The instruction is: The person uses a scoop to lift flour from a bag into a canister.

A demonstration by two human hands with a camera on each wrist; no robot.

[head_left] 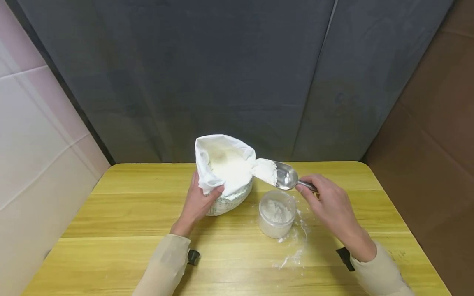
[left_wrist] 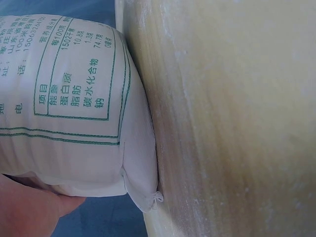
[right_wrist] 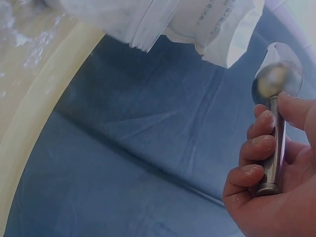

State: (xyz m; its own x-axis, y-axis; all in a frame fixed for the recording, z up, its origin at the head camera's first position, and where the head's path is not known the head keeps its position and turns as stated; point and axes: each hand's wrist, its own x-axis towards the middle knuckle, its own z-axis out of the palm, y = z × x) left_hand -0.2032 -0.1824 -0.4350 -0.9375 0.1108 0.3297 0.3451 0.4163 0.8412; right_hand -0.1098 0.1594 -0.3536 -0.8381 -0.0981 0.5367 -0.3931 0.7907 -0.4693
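Note:
In the head view a white cloth bag point(head_left: 233, 195) of flour stands with its mouth folded back. My left hand point(head_left: 196, 201) grips its near left rim, thumb over the edge. Green printing covers the bag's side point(left_wrist: 74, 89) in the left wrist view. My right hand point(head_left: 331, 205) holds a metal scoop point(head_left: 286, 176) by its handle, the fingers curled round it. White flour point(head_left: 266, 170) heaps the front of the scoop, beside the bag's right rim. Below the scoop sits a clear round jar point(head_left: 277, 230) with flour inside.
Spilled flour point(head_left: 292, 259) streaks the wooden table point(head_left: 129, 218) around and in front of the jar. A dark grey partition point(head_left: 203, 82) rises behind the table, with a brown panel point(head_left: 429, 144) on the right and a pale one point(head_left: 37, 131) on the left.

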